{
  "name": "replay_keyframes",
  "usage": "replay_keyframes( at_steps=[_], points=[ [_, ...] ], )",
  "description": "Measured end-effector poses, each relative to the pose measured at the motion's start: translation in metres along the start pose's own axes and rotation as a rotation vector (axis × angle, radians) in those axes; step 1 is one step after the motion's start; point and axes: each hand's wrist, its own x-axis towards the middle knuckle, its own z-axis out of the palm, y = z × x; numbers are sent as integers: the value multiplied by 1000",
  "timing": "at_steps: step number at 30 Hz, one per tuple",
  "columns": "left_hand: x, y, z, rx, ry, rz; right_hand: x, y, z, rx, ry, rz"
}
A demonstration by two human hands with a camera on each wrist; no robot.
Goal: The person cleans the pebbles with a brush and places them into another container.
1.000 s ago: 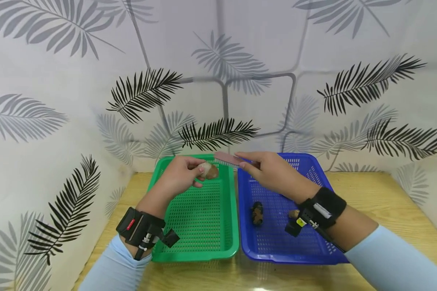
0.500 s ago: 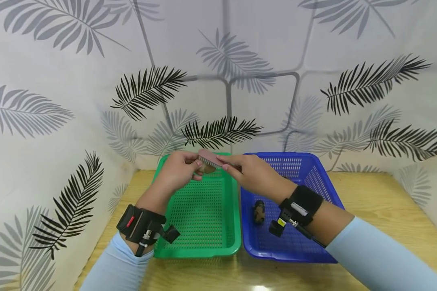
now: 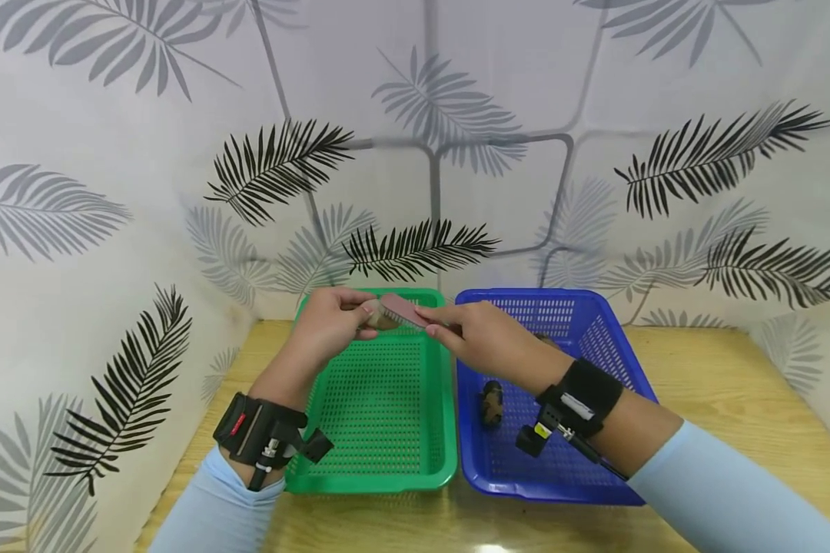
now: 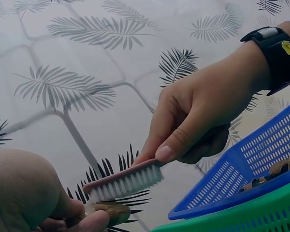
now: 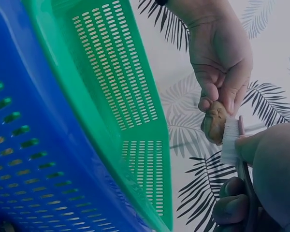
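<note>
My left hand (image 3: pixel 328 322) pinches a small tan-brown lumpy piece (image 5: pixel 214 123) between thumb and fingers, over the back of the green basket (image 3: pixel 373 485). In my right hand (image 3: pixel 494 334) is a pink brush (image 3: pixel 401 309) with white bristles, gripped by its handle with the thumb pressed along it. The bristles (image 4: pixel 128 186) face down onto the piece in the left wrist view; in the right wrist view they lie right against its side. My left fingers and the brush hide part of the piece in the head view.
Beside the green basket stands a blue basket (image 3: pixel 549 491), under my right forearm. A dark brown lump (image 3: pixel 493 403) lies in it, with another brown one (image 3: pixel 545 339) partly hidden behind my right hand. Both baskets sit on a wooden table (image 3: pixel 692 392) before a leaf-patterned cloth (image 3: pixel 484 100).
My right hand has brought the brush left, from beside the piece onto it. Over the last half second the brush shifts slightly down and right, while my left hand keeps its pinch.
</note>
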Motion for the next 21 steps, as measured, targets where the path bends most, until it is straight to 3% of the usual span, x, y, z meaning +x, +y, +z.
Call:
replay_keyframes(
  at_steps=[8, 21],
  points=[
    [3, -1, -2, -14, 14, -11, -7, 4, 0, -18, -13, 3],
    [4, 4, 4, 22, 19, 34, -19, 15, 0, -36, -12, 5]
  ],
)
